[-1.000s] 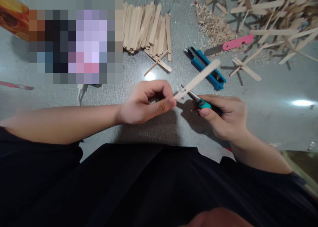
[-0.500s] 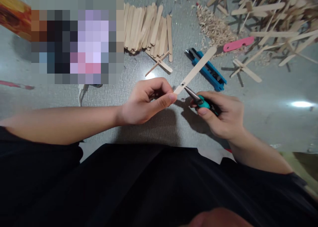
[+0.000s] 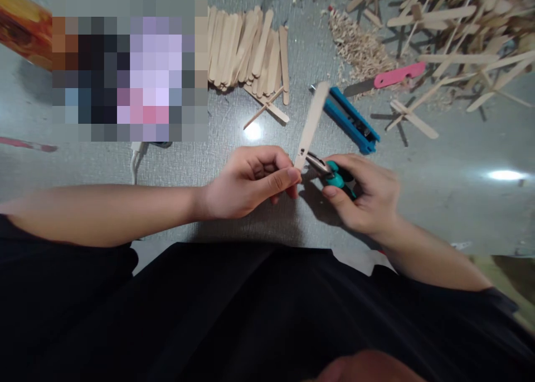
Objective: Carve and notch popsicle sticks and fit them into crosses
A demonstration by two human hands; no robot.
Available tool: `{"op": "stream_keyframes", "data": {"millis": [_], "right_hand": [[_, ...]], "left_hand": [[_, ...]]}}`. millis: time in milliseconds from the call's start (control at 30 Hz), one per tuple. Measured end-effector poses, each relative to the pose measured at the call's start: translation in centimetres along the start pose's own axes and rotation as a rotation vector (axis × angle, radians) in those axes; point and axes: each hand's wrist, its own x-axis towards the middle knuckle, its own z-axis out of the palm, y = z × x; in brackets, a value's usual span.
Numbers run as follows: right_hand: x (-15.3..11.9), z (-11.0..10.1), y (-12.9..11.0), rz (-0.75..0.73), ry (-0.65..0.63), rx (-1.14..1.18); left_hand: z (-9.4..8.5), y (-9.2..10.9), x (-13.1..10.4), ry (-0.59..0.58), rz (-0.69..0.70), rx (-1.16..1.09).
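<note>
My left hand point(image 3: 254, 181) pinches the lower end of a flat wooden craft stick point(image 3: 312, 117) between thumb and fingers. The stick points up and slightly right, its upper part a little blurred, and a small dark hole shows near the pinched end. My right hand point(image 3: 368, 192) is closed around green-handled needle-nose pliers point(image 3: 332, 173). The pliers' metal jaws point left and lie against or just beside the stick near the hole; I cannot tell whether they grip it.
A blue utility knife point(image 3: 351, 120) lies beyond the stick. Behind it are a pink-handled blade point(image 3: 399, 75), wood shavings point(image 3: 359, 47) and a heap of joined sticks point(image 3: 451, 58). A row of craft sticks point(image 3: 242, 47) and a crossed pair point(image 3: 267, 106) lie farther left, near a white cable point(image 3: 134, 164).
The craft stick has swung to a steeper angle, its upper end moving left. Both hands have shifted slightly lower, and the pliers have moved a little left and down.
</note>
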Motion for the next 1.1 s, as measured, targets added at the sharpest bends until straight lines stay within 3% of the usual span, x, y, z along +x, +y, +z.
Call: {"op": "stream_keyframes", "data": {"millis": [300,1100], "right_hand": [[-0.09,0.60,-0.60,0.022,-0.038,0.048],[-0.28,0.32,-0.74,0.041,-0.075,0.070]], "left_hand": [[0.41,0.00,-0.44,-0.055,-0.017,-0.018],[-0.14,-0.35,0.06,-0.066,0.007,0.000]]}}
